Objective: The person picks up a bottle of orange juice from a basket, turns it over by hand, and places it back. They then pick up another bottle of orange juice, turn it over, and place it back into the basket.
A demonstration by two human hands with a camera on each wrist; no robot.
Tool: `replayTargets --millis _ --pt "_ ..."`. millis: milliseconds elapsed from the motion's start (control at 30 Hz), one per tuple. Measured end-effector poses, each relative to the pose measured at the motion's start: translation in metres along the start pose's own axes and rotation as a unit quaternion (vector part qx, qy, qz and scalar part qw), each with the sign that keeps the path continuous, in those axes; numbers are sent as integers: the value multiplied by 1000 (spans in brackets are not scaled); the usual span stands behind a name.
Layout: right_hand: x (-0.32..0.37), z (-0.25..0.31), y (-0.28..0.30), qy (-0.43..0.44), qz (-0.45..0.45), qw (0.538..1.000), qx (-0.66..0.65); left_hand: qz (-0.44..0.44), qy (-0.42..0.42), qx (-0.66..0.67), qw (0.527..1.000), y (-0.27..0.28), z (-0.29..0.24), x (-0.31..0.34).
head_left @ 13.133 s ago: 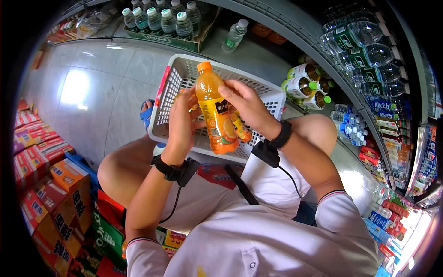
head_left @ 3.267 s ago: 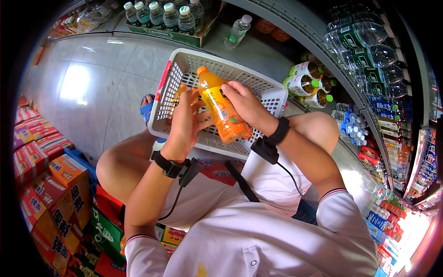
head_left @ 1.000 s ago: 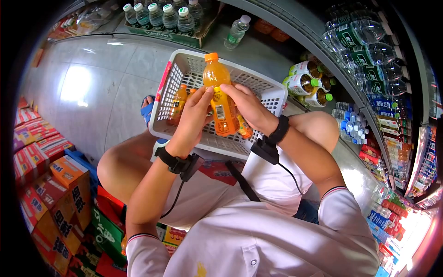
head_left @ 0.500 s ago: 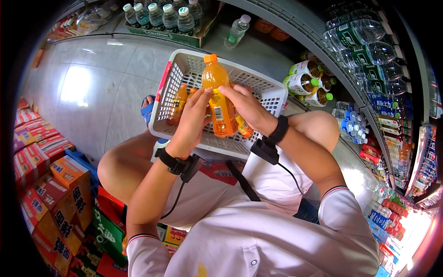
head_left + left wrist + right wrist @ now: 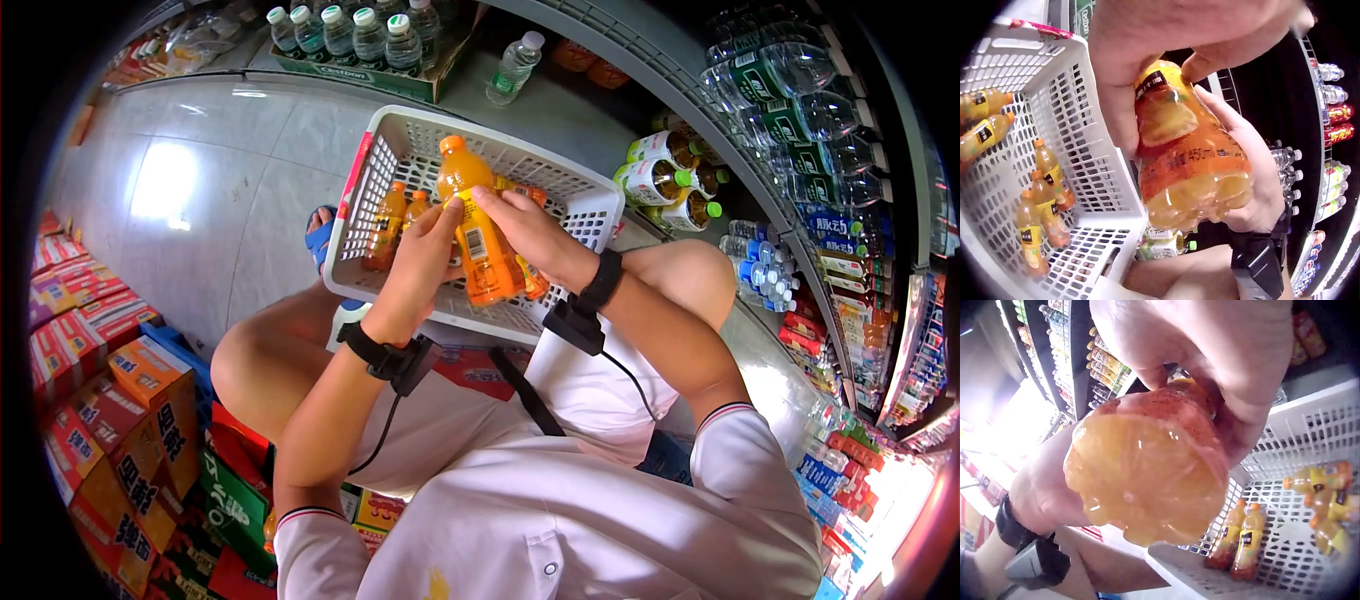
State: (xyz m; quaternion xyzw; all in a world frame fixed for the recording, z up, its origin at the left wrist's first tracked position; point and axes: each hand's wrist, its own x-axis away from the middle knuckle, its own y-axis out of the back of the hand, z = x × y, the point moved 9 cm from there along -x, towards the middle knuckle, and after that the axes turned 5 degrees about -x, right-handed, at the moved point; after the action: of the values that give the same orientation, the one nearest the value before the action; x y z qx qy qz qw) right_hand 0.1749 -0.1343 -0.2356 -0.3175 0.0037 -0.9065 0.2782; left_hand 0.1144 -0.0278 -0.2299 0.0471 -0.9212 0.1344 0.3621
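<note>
Both hands hold an orange juice bottle (image 5: pixel 484 262) over a white plastic basket (image 5: pixel 348 262). Its orange cap points away from the body, and a barcode on the yellow and orange label faces up. My left hand (image 5: pixel 418 255) grips it from the left, my right hand (image 5: pixel 530 228) from the right, thumbs close together on the label's upper part. The clear lobed base of the bottle fills the middle of the right wrist view. Several similar juice bottles (image 5: pixel 1033 240) stand or lie in the basket; two (image 5: pixel 1247 540) are side by side in the right wrist view.
Behind the basket, a shelf carries a box of water bottles (image 5: pixel 368 48) and one lone water bottle (image 5: pixel 515 70). Green-capped bottles (image 5: pixel 655 184) stand at the right. Stacked cartons (image 5: pixel 140 440) are at the left. The person's bent legs (image 5: pixel 265 345) flank the basket.
Since half a second ago the bottle's cap has come lower and nearer the body. Earlier, the left fingers were spread beside the bottle; now both hands grip it, and its barcode side faces up.
</note>
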Motion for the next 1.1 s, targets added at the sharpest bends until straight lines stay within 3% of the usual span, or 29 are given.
replayTargets --millis 500,1100 --pt "-3 -4 3 0 -10 999 33 4 4 19 1000 -2 0 3" --pt "-7 -2 5 64 -9 996 69 18 -9 15 1000 -5 -7 5"
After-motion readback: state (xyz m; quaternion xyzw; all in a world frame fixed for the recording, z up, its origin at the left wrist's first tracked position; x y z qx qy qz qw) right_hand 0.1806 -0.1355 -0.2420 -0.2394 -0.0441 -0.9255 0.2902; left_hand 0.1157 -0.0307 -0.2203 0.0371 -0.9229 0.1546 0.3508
